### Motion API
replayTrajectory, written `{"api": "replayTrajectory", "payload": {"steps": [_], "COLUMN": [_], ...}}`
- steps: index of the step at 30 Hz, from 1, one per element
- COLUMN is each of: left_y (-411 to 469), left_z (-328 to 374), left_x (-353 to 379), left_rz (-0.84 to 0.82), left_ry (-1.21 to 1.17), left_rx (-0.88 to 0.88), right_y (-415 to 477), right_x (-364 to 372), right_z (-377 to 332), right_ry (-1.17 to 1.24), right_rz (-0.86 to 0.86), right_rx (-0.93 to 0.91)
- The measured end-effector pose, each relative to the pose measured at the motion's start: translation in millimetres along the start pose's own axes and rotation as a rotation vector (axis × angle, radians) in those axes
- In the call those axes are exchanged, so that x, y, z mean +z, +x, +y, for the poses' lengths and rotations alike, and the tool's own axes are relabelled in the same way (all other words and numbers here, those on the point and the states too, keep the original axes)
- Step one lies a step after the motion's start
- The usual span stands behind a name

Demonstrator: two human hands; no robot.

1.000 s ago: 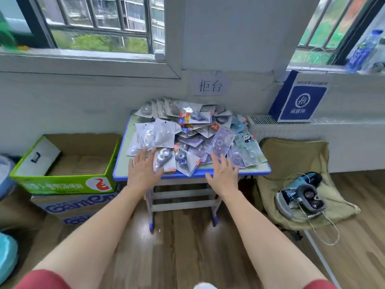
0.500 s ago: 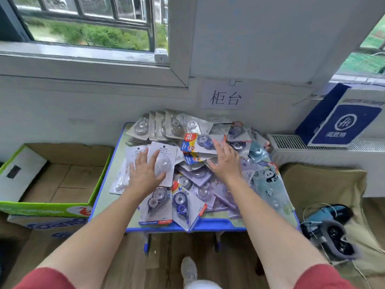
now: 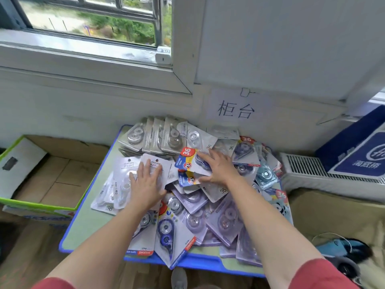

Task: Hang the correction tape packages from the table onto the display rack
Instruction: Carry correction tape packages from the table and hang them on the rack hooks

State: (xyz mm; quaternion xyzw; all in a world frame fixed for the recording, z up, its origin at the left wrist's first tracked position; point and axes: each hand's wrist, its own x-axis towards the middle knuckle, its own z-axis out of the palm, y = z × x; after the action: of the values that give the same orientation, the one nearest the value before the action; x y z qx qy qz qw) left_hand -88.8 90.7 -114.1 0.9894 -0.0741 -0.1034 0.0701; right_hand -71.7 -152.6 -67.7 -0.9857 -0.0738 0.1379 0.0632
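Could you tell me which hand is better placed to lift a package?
Likely the right hand: fingers over the blue and yellow package topping the pile, thumb by its lower edge. The left hand lies flat on a white package.

packages [image 3: 193, 197]: glossy plastic on card | table [image 3: 87, 222]: matt | box [image 3: 68, 155]: cardboard

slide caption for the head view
Left hand flat on a white package, right hand on a blue package, atop a heap of correction tape packages on a table.
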Motion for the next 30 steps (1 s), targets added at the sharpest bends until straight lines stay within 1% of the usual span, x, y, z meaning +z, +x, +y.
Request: {"api": "replayTrajectory", "payload": {"steps": [6,8,12,18,21,26,30], "left_y": [-1.0,-1.7,-4.9,-19.8,-33.4,-74.1,-121.7], "left_z": [7.6,7.6,1.5,-5.0,-8.0,-26.2,-45.3], "left_x": [-0.1,-3.3,-13.2,-28.6,-33.8,-32.3,-18.9], "left_rz": [-0.02,-0.001,0.04,0.09,0.122,0.182,0.193], "left_ry": [0.024,0.011,0.057,0.047,0.016,-0.013,-0.011], "left_rx": [0.004,0.009,0.026,0.044,0.082,0.177,0.248], "right_y": [3.1,2.0,-3.3,-29.7,-53.1,-107.9,-166.4], "right_x": [-1.9,-2.3,-4.4,-4.0,2.1,24.5,57.4], "right_z": [2.3,1.1,-4.5,-23.3,-37.3,-71.5,-106.6], "right_ry": [0.029,0.016,-0.037,-0.054,-0.014,-0.005,-0.01], "right_rz": [0.06,0.102,0.163,0.259,0.296,0.363,0.356], "right_rx": [-0.016,-0.007,0.029,0.188,0.279,0.442,0.559]}}
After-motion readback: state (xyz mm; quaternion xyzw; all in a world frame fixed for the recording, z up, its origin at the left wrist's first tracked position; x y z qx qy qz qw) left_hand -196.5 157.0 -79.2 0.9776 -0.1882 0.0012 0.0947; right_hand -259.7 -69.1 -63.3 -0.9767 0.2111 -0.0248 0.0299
